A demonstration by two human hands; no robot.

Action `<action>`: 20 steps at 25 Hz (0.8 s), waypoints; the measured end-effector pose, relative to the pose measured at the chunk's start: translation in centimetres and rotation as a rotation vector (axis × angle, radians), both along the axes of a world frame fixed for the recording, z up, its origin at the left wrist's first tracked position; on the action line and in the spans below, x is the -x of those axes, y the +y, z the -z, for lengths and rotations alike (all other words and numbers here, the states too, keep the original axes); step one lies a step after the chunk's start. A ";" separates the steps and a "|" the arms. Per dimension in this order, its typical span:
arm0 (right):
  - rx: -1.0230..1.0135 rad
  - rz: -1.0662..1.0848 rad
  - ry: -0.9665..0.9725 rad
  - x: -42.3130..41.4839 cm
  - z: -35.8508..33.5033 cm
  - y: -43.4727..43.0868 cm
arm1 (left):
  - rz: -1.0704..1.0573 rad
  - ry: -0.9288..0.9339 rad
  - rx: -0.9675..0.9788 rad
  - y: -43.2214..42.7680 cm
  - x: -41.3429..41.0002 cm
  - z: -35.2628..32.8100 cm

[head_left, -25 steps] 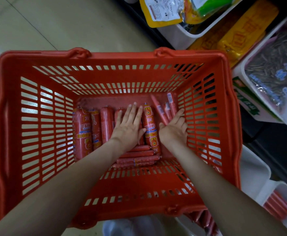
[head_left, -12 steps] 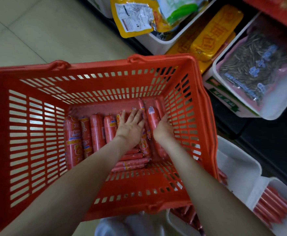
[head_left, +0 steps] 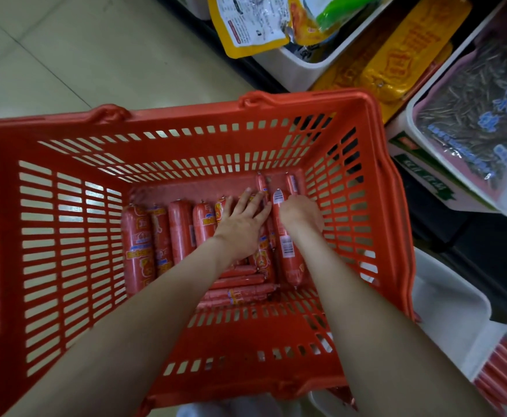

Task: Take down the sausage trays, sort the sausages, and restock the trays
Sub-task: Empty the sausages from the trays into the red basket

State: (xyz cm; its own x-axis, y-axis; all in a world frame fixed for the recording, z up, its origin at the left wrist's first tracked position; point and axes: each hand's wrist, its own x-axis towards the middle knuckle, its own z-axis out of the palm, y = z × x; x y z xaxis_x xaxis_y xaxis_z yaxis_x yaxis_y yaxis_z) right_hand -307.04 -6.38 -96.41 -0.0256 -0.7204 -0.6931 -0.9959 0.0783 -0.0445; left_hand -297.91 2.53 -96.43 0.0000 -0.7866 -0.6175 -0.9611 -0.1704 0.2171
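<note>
Basket [head_left: 50, 236]: red slotted walls enclose both forearms; floor bare at far left.
Sausages [head_left: 180, 230]: thick ones side by side on the basket floor, thin ones crosswise at the near edge.
Left hand [head_left: 241, 225]: fingers spread flat on the sausages.
Right hand [head_left: 301, 213]: fingers curled over a barcoded sausage [head_left: 286, 245] beside the right wall.
White tray [head_left: 453, 299]: outside, right of the basket.

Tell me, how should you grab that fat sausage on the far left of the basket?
Probably around its middle, coming straight down from above. The fat sausage lies flat on the basket floor, lengthwise away from the person. Its left side faces bare floor, its right neighbour lies close, so pinch across its width and lift.
</note>
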 end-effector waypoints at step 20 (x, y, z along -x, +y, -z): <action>-0.080 0.085 -0.063 1.2 0.2 1.8 | -0.006 0.082 0.047 0.5 1.1 0.4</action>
